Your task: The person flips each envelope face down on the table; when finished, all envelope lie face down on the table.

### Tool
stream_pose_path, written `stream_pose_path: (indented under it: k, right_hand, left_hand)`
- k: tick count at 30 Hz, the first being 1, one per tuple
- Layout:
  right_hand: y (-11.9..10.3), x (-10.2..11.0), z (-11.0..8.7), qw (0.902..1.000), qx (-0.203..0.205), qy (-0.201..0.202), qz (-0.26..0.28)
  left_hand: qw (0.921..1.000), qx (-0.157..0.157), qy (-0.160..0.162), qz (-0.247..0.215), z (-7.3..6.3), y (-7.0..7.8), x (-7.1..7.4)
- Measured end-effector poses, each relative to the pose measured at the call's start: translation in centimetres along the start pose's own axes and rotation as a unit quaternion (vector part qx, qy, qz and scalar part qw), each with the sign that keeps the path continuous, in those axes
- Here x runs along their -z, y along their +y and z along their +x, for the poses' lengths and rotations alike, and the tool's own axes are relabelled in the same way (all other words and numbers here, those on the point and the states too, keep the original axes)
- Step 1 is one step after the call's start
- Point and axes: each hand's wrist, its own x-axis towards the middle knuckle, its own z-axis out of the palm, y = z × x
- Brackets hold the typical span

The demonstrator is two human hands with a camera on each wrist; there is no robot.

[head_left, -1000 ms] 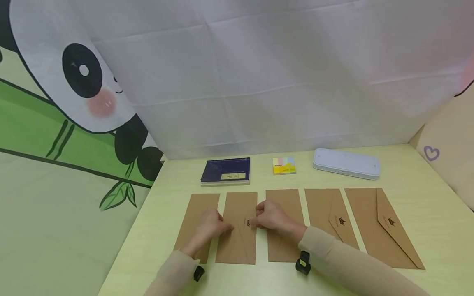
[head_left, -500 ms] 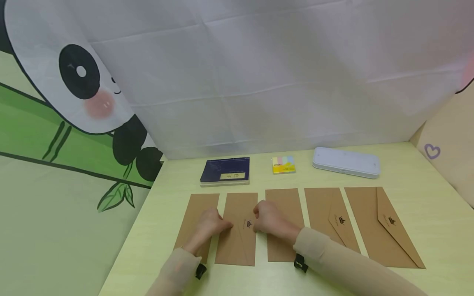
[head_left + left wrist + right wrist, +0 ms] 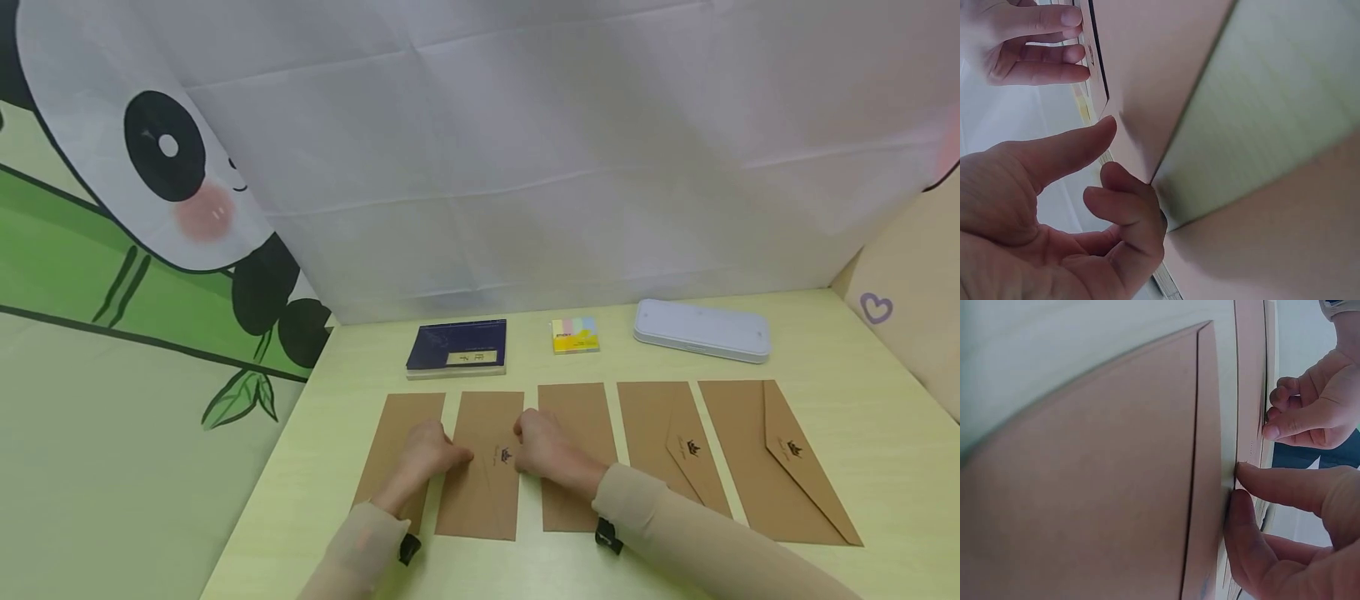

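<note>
In the head view a brown paper envelope [image 3: 480, 500] with a crown print lies second from the left in a row of several envelopes. My left hand [image 3: 425, 460] reaches over the leftmost envelope [image 3: 408, 408]; its thumb touches the second one near its left edge. The left wrist view shows that hand [image 3: 1079, 212] with bent fingers at the edge, a gap between them and the thumb. My right hand [image 3: 551, 448] pinches the envelope's right edge between thumb and forefinger [image 3: 1244, 512], and its wrist covers part of the middle envelope [image 3: 573, 400].
Two more envelopes [image 3: 652, 408] [image 3: 735, 433] lie to the right. Behind the row are a dark blue notebook [image 3: 457, 343], a pack of sticky notes [image 3: 575, 335] and a pale case [image 3: 701, 330]. A white cloth [image 3: 525, 167] hangs behind the table.
My right hand's fingers have closed in on the second envelope's right edge. That envelope has shifted very slightly to the right. My left hand has stayed almost still.
</note>
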Motion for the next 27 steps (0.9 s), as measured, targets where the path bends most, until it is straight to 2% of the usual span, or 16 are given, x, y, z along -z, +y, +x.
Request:
stream_pose_path:
  k: [9,27]
  right_hand:
    - [0.02,-0.06,-0.10,0.9999,0.014,0.010,-0.002]
    - [0.06,0.15,-0.30,0.9997,0.021,0.008,0.007]
  left_hand:
    - [0.9995,-0.022,0.011,0.018,0.20,-0.12,0.01]
    - [0.9996,-0.026,0.007,0.002,-0.20,-0.16,0.36]
